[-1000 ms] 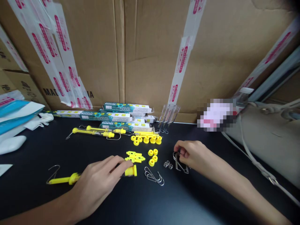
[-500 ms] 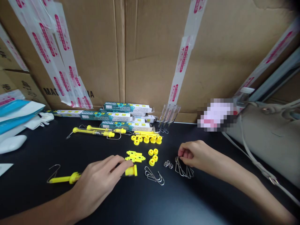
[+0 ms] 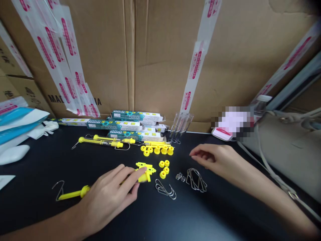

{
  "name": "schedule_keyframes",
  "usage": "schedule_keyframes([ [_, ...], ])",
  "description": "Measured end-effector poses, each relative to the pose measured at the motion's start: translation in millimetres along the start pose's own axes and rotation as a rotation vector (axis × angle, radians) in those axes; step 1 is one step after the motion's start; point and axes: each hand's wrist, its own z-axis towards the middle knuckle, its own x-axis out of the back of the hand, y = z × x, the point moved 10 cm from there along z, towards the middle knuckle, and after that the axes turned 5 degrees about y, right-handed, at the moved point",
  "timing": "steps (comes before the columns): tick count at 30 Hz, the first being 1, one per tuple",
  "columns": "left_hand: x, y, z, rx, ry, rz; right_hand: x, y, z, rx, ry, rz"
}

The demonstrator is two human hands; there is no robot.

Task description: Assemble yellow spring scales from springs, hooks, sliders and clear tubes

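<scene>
My left hand [image 3: 110, 192] is wrapped around a yellow spring scale [image 3: 72, 194]. A bent wire hook hangs out at its left end, and its yellow cap shows past my fingertips; the middle is hidden by my palm. My right hand [image 3: 213, 156] hovers with fingers loosely curled and apart, with nothing visible in them. Just below it lies a bunch of angular wire hooks [image 3: 197, 180]. Small springs [image 3: 180, 177] sit to their left. Between the hands are rounded wire hooks [image 3: 165, 190], flat yellow strips [image 3: 145, 165] and small yellow rings [image 3: 164, 169].
Finished-looking spring scales [image 3: 105, 142] lie behind, near yellow flanged caps [image 3: 164, 150]. Printed boxes [image 3: 136, 125] and clear tubes [image 3: 181, 124] stand against the cardboard [image 3: 160, 73]. A phone [image 3: 223, 134] and a grey bag [image 3: 293, 147] are at right; blue-white packets [image 3: 20, 124] at left.
My right hand has let go of the angular hooks and risen slightly away from them. My left hand has shifted and turned the spring scale a little, its cap end moving right and up.
</scene>
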Motion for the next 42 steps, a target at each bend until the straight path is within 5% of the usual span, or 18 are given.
schedule_keyframes([
  [5,-4.2,11.5,-3.5,-0.114,-0.091,0.02,-24.4,-82.7,-28.8,0.209,0.081,0.382],
  [9,6.2,21.8,-1.2,-0.179,-0.079,-0.042,-52.2,-114.4,-49.7,0.303,0.089,0.519],
  [20,1.3,10.9,-1.7,-0.096,-0.035,-0.036,-56.7,-90.1,-43.2,0.113,0.105,0.554],
  [28,0.1,1.8,-2.8,-0.004,-0.041,-0.057,-85.9,-65.6,-34.8,-0.184,-0.086,1.026],
  [42,-3.4,0.4,-6.1,0.002,-0.06,-0.087,-80.2,-84.1,-36.1,-0.176,-0.197,1.261],
])
